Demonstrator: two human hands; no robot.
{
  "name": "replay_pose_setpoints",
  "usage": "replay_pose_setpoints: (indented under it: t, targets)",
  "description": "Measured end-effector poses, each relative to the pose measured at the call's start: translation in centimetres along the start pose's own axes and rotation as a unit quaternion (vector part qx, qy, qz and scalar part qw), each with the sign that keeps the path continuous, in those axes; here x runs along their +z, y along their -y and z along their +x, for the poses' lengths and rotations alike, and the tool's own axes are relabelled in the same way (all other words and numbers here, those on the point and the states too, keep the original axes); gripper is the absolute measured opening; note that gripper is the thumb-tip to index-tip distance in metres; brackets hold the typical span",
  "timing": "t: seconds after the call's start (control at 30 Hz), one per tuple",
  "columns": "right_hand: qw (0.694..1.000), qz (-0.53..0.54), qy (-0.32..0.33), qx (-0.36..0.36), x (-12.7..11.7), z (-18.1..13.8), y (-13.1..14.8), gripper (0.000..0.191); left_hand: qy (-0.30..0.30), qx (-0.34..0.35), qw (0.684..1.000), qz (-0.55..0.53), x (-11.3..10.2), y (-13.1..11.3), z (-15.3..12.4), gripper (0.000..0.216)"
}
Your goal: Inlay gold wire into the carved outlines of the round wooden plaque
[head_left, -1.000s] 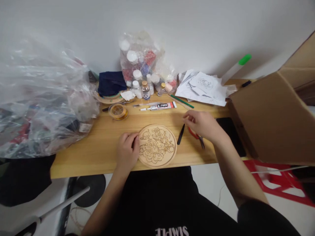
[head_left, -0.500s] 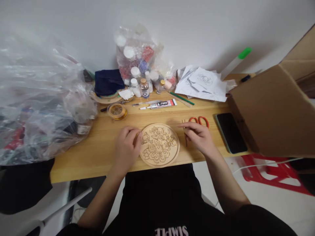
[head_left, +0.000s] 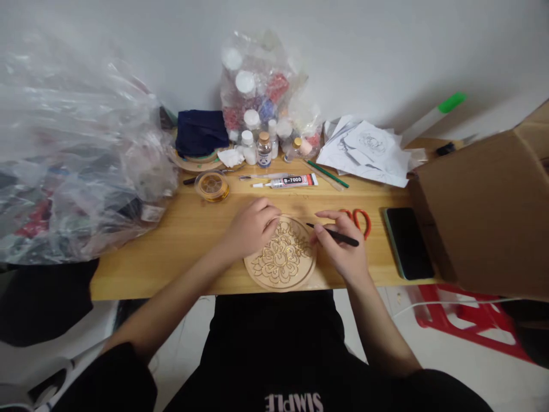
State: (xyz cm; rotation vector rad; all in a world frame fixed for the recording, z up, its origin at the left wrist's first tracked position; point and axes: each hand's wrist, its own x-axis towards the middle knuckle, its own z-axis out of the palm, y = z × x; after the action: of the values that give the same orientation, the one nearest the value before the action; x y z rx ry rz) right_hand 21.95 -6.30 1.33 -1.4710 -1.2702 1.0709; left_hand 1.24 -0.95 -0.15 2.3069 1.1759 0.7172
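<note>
A round wooden board (head_left: 281, 280) with a raised rim lies near the table's front edge, its flower pattern outlined in gold wire. My left hand (head_left: 256, 226) covers its upper left part, thumb and bent fingers closed at the far rim; the exact fingertip contact is partly hidden. In my right hand (head_left: 343, 243), black pointed tweezers (head_left: 345, 238) are pinched between thumb and fingers, the tip pointing left above the board's right rim. Orange-handled scissors (head_left: 368, 223) lie just behind that hand, partly covered by it. A spool of gold wire (head_left: 213, 186) sits to the left.
A B-7000 glue tube (head_left: 291, 181), a green pencil (head_left: 328, 173) and small bottles (head_left: 264, 151) stand or lie farther back. Right are a phone (head_left: 408, 243) and a cardboard box (head_left: 484, 212); papers (head_left: 369, 151) lie behind. A large plastic bag (head_left: 86, 171) fills the left.
My left hand has moved from the board's left rim to its upper left. My right hand now holds the black tweezers. The view has shifted slightly.
</note>
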Motion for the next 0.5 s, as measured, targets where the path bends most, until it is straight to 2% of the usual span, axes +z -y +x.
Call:
replay_pose_setpoints:
  t: [0.1,0.2,0.5]
  targets:
    - [1.0,-0.028,-0.006,0.003,0.7,-0.2,0.0,0.019,0.027,0.033,0.999,-0.03,0.1,1.3,2.0,0.013]
    - [0.999,-0.04,-0.02,-0.011,1.5,0.0,-0.1,0.018,0.018,0.043,0.998,-0.052,0.6,2.2,2.9,0.013]
    - [0.994,-0.099,-0.052,-0.015,2.3,0.6,-0.6,0.015,-0.017,0.024,0.993,-0.113,2.0,3.1,2.2,0.013]
